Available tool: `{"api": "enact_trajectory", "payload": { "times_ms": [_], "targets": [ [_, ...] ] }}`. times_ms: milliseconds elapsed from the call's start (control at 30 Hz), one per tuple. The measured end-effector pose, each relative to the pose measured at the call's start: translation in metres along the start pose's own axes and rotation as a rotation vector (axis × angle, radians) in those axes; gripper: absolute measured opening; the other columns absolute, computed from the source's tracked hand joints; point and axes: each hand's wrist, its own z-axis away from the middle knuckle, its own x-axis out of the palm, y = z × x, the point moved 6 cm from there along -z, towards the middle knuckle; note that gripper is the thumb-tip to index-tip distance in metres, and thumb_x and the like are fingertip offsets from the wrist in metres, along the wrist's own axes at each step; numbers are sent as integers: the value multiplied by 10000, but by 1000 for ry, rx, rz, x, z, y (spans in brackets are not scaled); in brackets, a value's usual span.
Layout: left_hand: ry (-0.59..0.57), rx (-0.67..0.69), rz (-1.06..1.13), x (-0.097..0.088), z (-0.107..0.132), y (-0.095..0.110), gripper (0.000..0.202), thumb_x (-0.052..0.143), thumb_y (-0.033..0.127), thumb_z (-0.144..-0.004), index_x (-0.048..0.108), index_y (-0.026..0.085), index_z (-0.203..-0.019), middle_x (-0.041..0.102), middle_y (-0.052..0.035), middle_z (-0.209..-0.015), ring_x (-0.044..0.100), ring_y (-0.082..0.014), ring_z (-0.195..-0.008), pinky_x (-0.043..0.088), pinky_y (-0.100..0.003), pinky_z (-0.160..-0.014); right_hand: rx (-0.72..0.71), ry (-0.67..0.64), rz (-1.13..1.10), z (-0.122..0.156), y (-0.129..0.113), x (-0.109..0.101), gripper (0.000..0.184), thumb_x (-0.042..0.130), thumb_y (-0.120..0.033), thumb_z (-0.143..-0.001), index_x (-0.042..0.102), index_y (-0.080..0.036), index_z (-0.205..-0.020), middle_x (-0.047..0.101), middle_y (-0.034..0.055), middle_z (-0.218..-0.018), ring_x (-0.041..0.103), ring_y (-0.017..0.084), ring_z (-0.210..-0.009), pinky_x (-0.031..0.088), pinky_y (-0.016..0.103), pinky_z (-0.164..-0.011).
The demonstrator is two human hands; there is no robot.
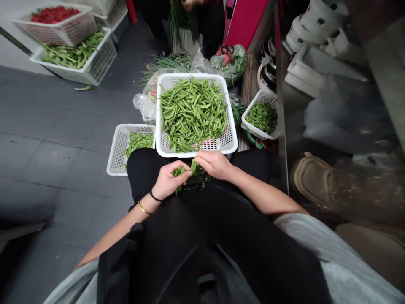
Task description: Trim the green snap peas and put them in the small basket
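Over my lap, my left hand (169, 179) is closed round a few green pea pods (179, 171). My right hand (214, 164) pinches the end of one pod (193, 166) between the two hands. Green trimmings (199, 175) lie on my black apron beneath them. Just beyond my knees stands a big white basket (231, 141) heaped with green pea pods (193, 112). To its left, a smaller white basket (117, 152) holds a small pile of pods (139, 141).
A white basket (253, 126) of chopped greens sits at the right beside a metal shelf. At the far left are stacked baskets of green pods (74, 52) and red chillies (52, 14). Another person with long greens sits ahead; red scissors (227, 51) lie on a bag.
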Motion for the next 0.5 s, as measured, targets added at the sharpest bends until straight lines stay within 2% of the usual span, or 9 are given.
{"api": "enact_trajectory", "payload": {
  "times_ms": [67, 133, 233, 267, 333, 400, 467, 500],
  "targets": [
    [-60, -41, 14, 10, 0, -4, 201, 736, 309, -703, 644, 152, -786, 605, 15, -586, 553, -96, -446, 424, -198, -447, -38, -46, 26, 2, -4, 7, 313, 363, -301, -961, 565, -160, -768, 575, 14, -680, 507, 106, -617, 359, 216, -613],
    [-68, -49, 34, 15, -2, -3, 211, 749, 306, -685, 645, 156, -790, 611, 14, -605, 555, -98, -449, 434, -203, -449, -81, -103, 67, 4, -7, 14, 323, 359, -312, -963, 574, -158, -778, 591, 26, -692, 520, 119, -636, 361, 228, -621],
    [-14, -33, 82, 5, -7, -1, 188, 737, 295, -703, 622, 154, -749, 630, -2, -602, 548, -100, -448, 430, -210, -448, -78, -123, 89, 10, -1, 12, 335, 345, -312, -967, 594, -154, -807, 621, 46, -736, 548, 132, -681, 381, 241, -656],
    [50, -27, 117, -7, -10, -1, 183, 726, 293, -717, 611, 154, -748, 646, -12, -618, 546, -100, -450, 422, -210, -442, -52, -127, 85, 13, 4, 8, 333, 350, -308, -967, 604, -152, -818, 629, 52, -750, 559, 135, -699, 389, 243, -670],
    [252, -15, 201, -44, -16, -3, 179, 708, 291, -734, 591, 157, -759, 674, -25, -662, 536, -95, -446, 404, -209, -426, 15, -177, 73, 21, 17, -2, 313, 382, -296, -959, 631, -151, -836, 645, 59, -784, 579, 134, -731, 397, 241, -687],
    [464, -3, 220, -87, -20, -9, 186, 693, 291, -738, 560, 161, -733, 661, -17, -637, 503, -86, -424, 394, -213, -419, 89, -329, 85, 30, 29, -8, 233, 492, -314, -913, 662, -159, -880, 662, 55, -820, 590, 130, -725, 391, 232, -656],
    [594, -23, 55, -120, -22, -15, 183, 638, 293, -789, 545, 151, -721, 625, -10, -607, 500, -88, -451, 409, -223, -465, 173, -532, 125, 34, 41, -10, 237, 637, -366, -815, 680, -177, -950, 671, 31, -778, 581, 123, -651, 360, 223, -582],
    [618, -29, -62, -129, -23, -18, 191, 623, 284, -803, 542, 141, -705, 605, -12, -595, 522, -103, -491, 419, -236, -499, 214, -600, 148, 32, 47, -10, 280, 679, -391, -774, 685, -183, -961, 669, 16, -733, 569, 117, -609, 341, 221, -554]
  ]
}}
